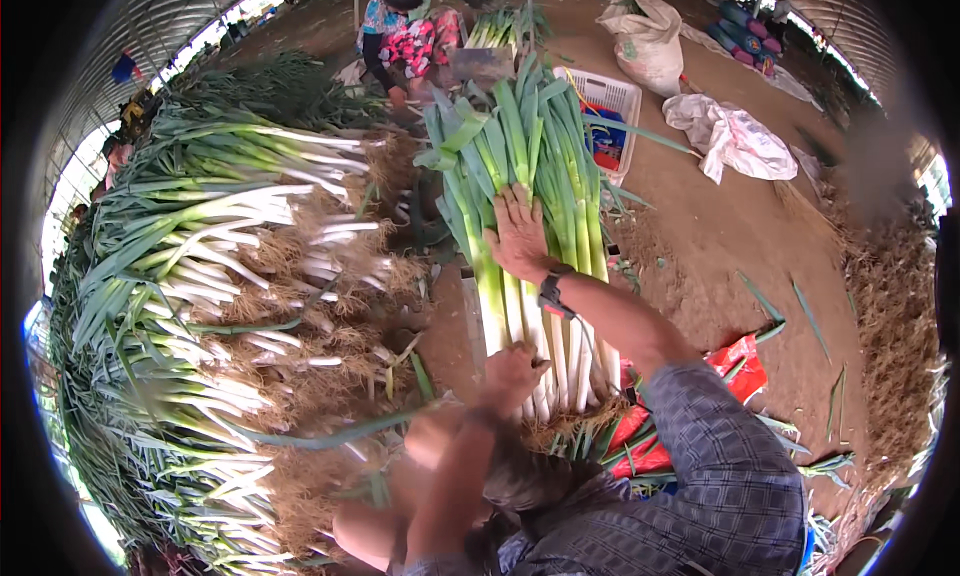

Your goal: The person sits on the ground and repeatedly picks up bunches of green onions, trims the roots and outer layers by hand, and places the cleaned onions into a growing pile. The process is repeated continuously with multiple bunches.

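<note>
A thick bundle of leeks lies in front of me, green leaves pointing away and white stalks with roots toward me. My right hand presses down flat on the green part, fingers stretched out, holding nothing. Lower down, my left hand is closed in a fist over the white stalks at the bundle's left side. What its fingers grip is hidden. A dark band with a small device circles my right wrist. Brown roots show at the near end of the bundle.
A large pile of loose rooted leeks covers the left side. Beyond the bundle stand a white plastic crate and a crouching person. White sacks lie at the far right. A red bag is by my right arm.
</note>
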`<act>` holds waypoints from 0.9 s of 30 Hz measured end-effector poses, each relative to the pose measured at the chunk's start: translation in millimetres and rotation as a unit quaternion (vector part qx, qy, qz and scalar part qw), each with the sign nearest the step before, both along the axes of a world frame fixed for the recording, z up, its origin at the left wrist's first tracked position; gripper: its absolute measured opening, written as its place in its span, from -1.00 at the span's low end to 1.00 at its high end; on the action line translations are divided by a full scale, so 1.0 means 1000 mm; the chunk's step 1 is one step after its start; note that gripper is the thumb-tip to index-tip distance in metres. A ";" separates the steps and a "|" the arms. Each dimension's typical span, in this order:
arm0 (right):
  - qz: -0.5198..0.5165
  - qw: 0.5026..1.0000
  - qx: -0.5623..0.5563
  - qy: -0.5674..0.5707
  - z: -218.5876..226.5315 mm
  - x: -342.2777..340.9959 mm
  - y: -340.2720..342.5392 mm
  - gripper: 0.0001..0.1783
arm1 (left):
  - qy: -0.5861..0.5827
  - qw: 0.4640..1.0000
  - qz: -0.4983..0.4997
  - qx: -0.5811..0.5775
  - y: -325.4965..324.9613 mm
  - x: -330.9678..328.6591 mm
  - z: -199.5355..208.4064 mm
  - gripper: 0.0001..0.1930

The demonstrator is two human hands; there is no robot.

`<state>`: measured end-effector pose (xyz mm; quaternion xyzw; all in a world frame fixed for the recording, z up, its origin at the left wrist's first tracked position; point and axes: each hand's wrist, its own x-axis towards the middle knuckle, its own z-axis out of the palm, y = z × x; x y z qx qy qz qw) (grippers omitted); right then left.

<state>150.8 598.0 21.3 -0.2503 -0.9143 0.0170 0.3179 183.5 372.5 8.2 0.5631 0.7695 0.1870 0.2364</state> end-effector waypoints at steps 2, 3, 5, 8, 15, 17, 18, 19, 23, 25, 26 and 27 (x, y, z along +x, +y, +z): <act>0.017 1.000 0.013 -0.015 -0.002 -0.001 0.004 -0.28 | 0.031 0.999 -0.028 -0.013 0.006 -0.004 -0.007 -0.58; 0.018 0.999 0.014 -0.026 -0.003 0.001 0.002 -0.29 | 0.032 0.999 -0.036 -0.024 0.006 -0.004 -0.004 -0.58; 0.018 0.999 0.033 -0.031 -0.006 0.002 0.004 -0.28 | 0.019 0.998 -0.052 0.013 0.003 -0.008 -0.003 -0.59; 0.015 0.999 0.035 -0.029 -0.009 -0.004 0.008 -0.28 | -0.296 0.952 -0.030 0.078 0.018 -0.082 -0.001 -0.66; -0.002 0.997 0.004 -0.080 -0.005 -0.004 0.002 -0.32 | 0.095 0.927 0.148 0.330 0.144 -0.210 0.094 -0.48; -0.004 0.996 -0.002 -0.094 -0.001 -0.004 0.000 -0.32 | 0.097 0.945 0.126 0.285 0.180 -0.234 0.105 -0.33; -0.004 0.995 -0.004 -0.101 0.002 -0.004 -0.002 -0.31 | 0.091 0.946 0.128 0.282 0.193 -0.240 0.103 -0.33; -0.015 0.994 -0.003 -0.106 0.000 0.000 0.003 -0.31 | 0.078 0.949 0.124 0.280 0.214 -0.234 0.100 -0.33; 0.011 0.996 -0.045 -0.080 0.003 -0.009 -0.011 -0.30 | 0.058 0.960 0.092 0.257 0.234 -0.261 0.060 -0.48; 0.000 0.996 -0.042 -0.072 -0.003 0.003 -0.001 -0.30 | 0.128 0.969 0.073 0.198 0.238 -0.237 0.058 -0.63; 0.004 0.997 -0.043 -0.061 -0.002 0.001 -0.002 -0.30 | 0.123 0.973 0.069 0.183 0.226 -0.231 0.061 -0.66; 0.006 0.998 -0.034 -0.056 -0.002 -0.003 -0.006 -0.30 | 0.122 0.976 0.071 0.165 0.207 -0.228 0.062 -0.69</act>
